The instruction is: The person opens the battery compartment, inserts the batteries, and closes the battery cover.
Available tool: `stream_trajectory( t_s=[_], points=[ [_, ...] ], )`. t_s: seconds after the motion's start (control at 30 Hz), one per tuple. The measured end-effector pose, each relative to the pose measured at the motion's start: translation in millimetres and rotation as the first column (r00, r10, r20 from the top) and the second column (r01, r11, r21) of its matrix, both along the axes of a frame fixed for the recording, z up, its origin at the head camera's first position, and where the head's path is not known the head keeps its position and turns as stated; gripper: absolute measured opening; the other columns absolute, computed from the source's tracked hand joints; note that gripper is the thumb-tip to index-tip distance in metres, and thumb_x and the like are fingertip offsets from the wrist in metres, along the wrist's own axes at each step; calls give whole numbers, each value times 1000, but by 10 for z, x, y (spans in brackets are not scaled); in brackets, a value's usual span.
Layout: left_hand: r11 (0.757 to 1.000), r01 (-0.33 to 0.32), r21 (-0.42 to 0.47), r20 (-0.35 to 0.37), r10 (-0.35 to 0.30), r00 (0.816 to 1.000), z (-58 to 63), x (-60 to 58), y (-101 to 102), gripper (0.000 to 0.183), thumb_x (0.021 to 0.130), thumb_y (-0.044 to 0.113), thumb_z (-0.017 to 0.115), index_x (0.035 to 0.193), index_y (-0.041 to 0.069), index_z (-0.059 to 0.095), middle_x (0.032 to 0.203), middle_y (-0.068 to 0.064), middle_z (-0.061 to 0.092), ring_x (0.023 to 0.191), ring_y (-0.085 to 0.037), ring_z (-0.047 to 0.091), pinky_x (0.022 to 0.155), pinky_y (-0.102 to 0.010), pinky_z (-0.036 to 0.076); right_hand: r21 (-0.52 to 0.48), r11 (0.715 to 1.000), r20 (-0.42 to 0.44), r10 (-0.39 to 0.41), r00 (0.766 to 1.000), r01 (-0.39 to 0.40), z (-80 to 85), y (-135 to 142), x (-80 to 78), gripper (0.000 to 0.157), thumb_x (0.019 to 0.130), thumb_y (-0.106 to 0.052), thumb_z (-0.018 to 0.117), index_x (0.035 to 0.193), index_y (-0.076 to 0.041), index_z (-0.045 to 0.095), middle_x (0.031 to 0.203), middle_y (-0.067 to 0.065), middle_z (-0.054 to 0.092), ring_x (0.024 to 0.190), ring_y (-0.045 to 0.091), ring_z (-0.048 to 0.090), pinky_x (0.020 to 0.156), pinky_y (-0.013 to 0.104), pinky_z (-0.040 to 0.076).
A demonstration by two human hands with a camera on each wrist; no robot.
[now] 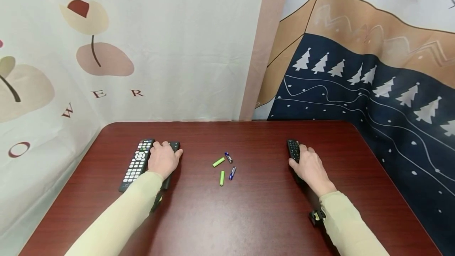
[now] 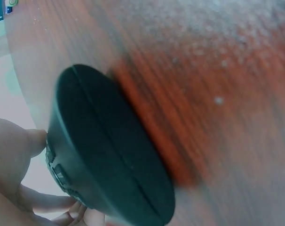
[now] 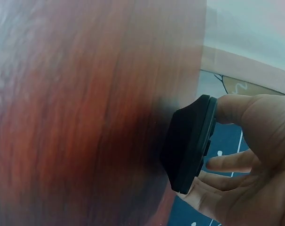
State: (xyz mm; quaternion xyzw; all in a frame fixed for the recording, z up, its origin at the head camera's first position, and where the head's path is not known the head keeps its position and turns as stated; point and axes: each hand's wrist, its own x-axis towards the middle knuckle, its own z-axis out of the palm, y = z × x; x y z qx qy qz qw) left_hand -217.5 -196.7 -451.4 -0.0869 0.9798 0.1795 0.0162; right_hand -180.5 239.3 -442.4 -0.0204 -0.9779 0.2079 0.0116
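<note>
My left hand grips a black remote control by its sides, thumb on the right edge. In the left wrist view that remote's end is close to the camera, with the thumb and curled fingers at its two edges. A larger remote with white buttons lies just left of this hand. Over on the right, my right hand holds a smaller black remote control between thumb and fingers. The right wrist view shows this remote end-on, its shadow falling on the wood. Palm and sleeve partly hide both held remotes.
Between the hands lie two green batteries and two dark blue ones, loose on the brown wooden table. A pale printed curtain hangs behind the table, and a navy one with trees along its right side.
</note>
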Motion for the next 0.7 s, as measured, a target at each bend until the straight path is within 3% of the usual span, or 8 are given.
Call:
stream_trajectory(
  t_s=[0.3,0.7],
  points=[
    [998,55,-33,-81,-58,995,38,47,-3,65,105,34,56,131,-24,42,125,-43,39,113,-56,45,90,-63,50,-46,999,-19,9,1000,-10,30,-32,-6,63,97,-21,65,146,13,42,131,38,54,108,47,61,93,60,53],
    [992,105,-68,-170,-115,979,107,103,60,57,105,33,57,124,-21,46,119,-41,42,108,-54,45,87,-60,50,-108,994,-85,21,996,-30,55,-123,-18,60,98,-22,64,146,10,46,135,35,55,112,46,60,94,60,52]
  ],
)
